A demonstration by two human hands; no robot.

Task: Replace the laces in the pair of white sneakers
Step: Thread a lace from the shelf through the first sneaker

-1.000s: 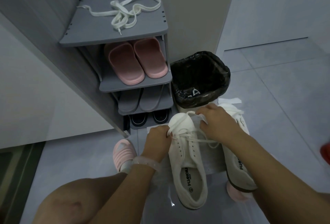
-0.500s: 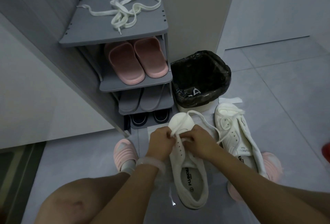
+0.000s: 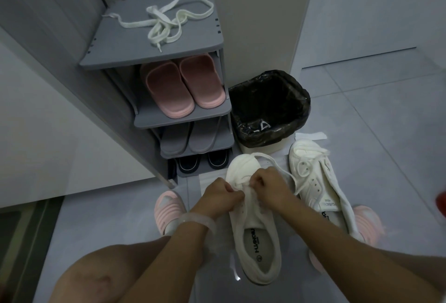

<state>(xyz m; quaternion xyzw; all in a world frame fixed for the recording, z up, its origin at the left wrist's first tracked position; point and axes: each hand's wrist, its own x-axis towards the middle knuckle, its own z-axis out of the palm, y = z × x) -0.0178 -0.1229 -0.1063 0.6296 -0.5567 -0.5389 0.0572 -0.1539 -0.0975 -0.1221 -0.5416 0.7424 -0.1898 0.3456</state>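
At the lower centre of the frame a white sneaker (image 3: 253,228) is being worked on, toe pointing up the frame. The left hand (image 3: 220,196) is curled and pinches the lace (image 3: 272,159) at the left eyelets near the toe; the right hand (image 3: 270,185) is curled likewise and pinches it at the right side, the two hands nearly touching over the tongue. A loop of that lace runs over the toe and off to the right.

The step appears to be the unthreading of the old lace. It is best done row by row: the crossing is loosened first, then each end is drawn out through its eyelet, and the shoe is steadied so it is not dragged along.

The second sneaker (image 3: 316,182) lies just to the right, partly unlaced. The spare laces (image 3: 173,21) are heaped on the top of the grey shoe rack (image 3: 115,59) at the upper left.

Everything rests on a pale tiled floor (image 3: 386,121). Pink slippers (image 3: 183,85) sit on the rack's second shelf, and a bin lined with a black bag (image 3: 270,107) stands just beside it.
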